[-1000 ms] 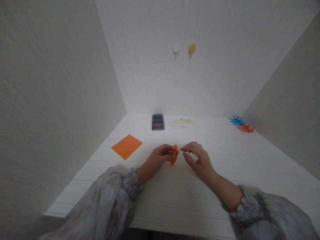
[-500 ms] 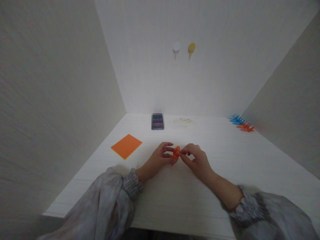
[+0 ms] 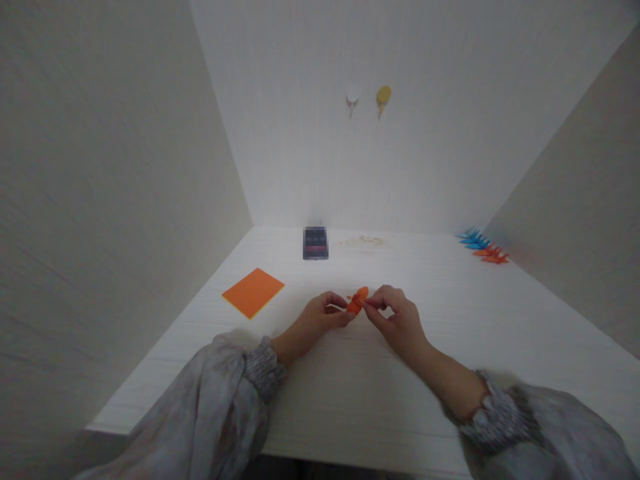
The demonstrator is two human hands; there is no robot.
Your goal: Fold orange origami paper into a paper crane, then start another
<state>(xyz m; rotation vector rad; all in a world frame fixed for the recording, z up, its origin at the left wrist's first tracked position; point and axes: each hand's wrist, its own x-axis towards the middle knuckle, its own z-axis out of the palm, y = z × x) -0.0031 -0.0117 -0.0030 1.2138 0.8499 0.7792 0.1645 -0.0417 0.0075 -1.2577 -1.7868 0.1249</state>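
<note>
Folded orange paper [image 3: 357, 301], between left grip [image 3: 319, 319] and right grip [image 3: 400, 320], touching both

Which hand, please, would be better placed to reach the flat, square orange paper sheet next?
Likely the left hand: the orange sheet lies nearer to it, on its left. The right hand, at the small folded orange paper, is farther away.

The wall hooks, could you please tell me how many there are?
2: a white hook on the back wall, and a yellow hook just to its right.
</note>
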